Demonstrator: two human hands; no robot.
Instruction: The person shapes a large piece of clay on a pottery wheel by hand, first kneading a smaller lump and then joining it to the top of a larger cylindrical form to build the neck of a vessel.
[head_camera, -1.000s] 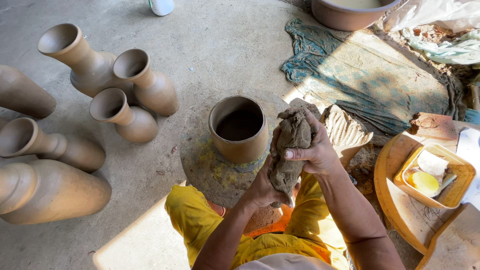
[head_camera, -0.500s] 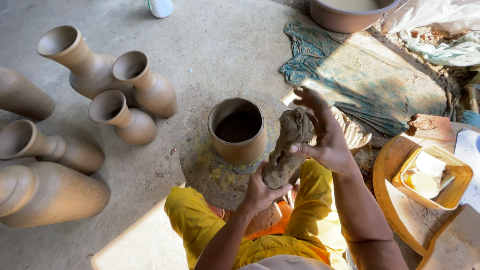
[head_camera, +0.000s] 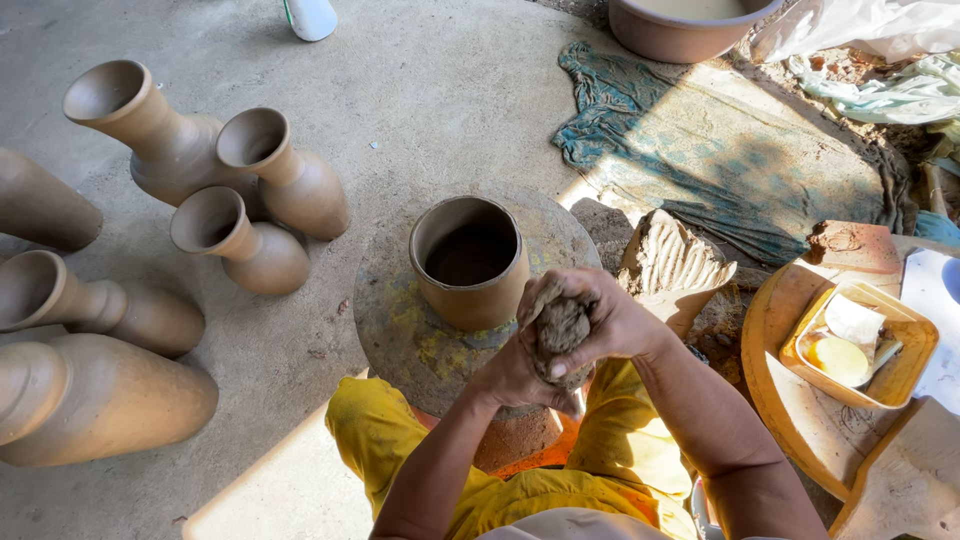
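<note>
A lump of wet brown clay (head_camera: 562, 330) is squeezed between both my hands, just in front of the round potter's wheel (head_camera: 400, 310). My left hand (head_camera: 515, 375) cups the lump from below. My right hand (head_camera: 615, 318) wraps over its top and right side. On the wheel stands an open cylindrical clay pot (head_camera: 470, 262), upright, a little beyond and left of my hands. My yellow-trousered knees (head_camera: 375, 440) sit on either side of the wheel's base.
Several unfired clay vases (head_camera: 270, 190) stand and lie on the concrete floor at left. A ribbed block of raw clay (head_camera: 672, 262) lies right of the wheel. A yellow tray (head_camera: 860, 345) rests on a round wooden board at right. A blue cloth (head_camera: 720, 160) and a large basin (head_camera: 680, 25) lie beyond.
The clay lump was held upright as a long roll; my hands have lowered and pressed it into a shorter, compact lump closer to the wheel.
</note>
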